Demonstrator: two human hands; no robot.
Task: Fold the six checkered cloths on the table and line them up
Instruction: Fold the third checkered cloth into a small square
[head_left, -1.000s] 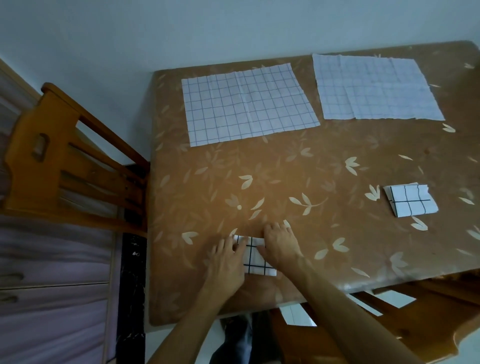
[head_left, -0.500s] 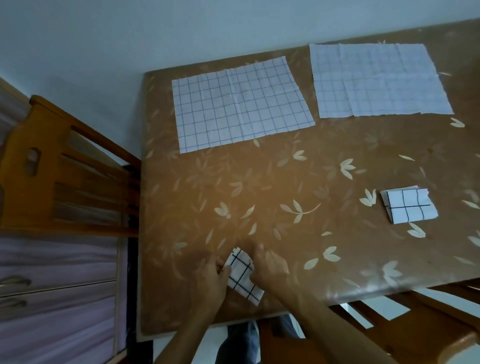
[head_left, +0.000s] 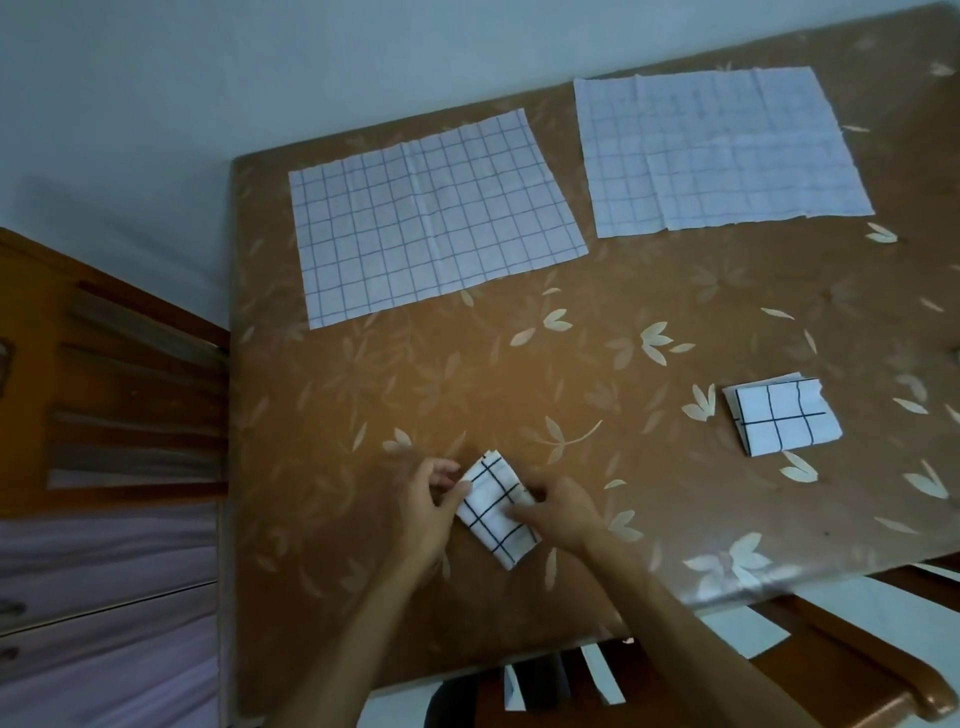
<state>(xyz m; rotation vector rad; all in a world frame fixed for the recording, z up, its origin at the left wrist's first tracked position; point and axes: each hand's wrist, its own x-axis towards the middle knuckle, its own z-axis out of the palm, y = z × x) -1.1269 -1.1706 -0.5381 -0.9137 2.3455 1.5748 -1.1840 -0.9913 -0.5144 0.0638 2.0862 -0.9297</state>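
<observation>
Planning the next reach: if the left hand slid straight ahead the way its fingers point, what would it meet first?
The left hand points right, up the table, already touching the small folded cloth that both hands hold. That comes first; the right hand lies just beyond, though depth is unclear.

Left hand (head_left: 423, 512), right hand (head_left: 563, 512), fingers pinched.

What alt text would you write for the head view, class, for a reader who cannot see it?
Both hands, left hand and right hand, hold a small folded checkered cloth near the front of a brown table. Another folded cloth lies right; two unfolded cloths lie at the back.
</observation>
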